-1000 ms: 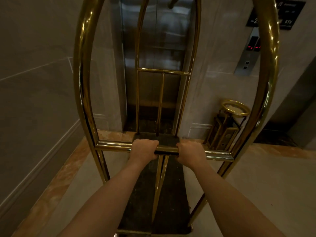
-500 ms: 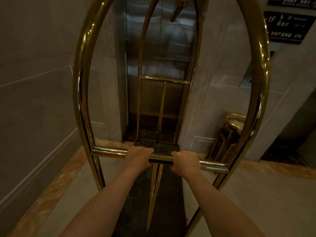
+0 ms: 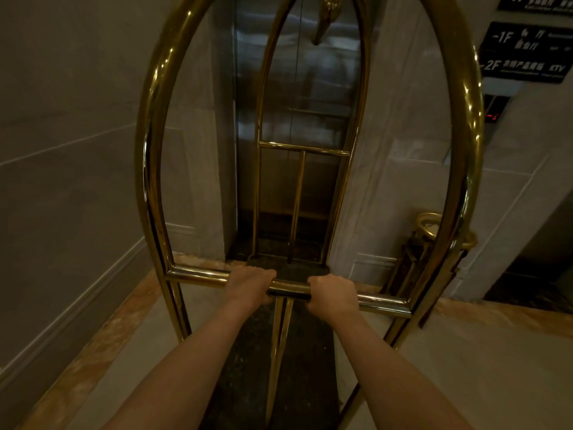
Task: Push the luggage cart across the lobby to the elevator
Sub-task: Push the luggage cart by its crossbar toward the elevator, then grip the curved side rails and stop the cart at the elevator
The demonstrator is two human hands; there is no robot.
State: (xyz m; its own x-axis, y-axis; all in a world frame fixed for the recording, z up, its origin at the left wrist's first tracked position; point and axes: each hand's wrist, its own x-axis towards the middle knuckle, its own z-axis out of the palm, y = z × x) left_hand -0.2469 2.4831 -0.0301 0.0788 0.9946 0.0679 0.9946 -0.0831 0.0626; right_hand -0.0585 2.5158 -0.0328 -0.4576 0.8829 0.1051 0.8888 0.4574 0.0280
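A brass luggage cart with tall arched tubes and a dark carpeted deck fills the middle of the head view. My left hand and my right hand both grip its horizontal brass handle bar, close together near the middle. The deck carries no bags. Straight ahead, beyond the cart's far arch, stand the closed steel elevator doors. The cart's front end sits close to the doorway.
A grey stone wall with a skirting runs along the left. Right of the elevator are the call panel, black floor signs and a brass ashtray stand. A dark opening lies at far right.
The view has tilted up and the cart has rolled slightly nearer the elevator doors; both hands keep their grip on the bar.
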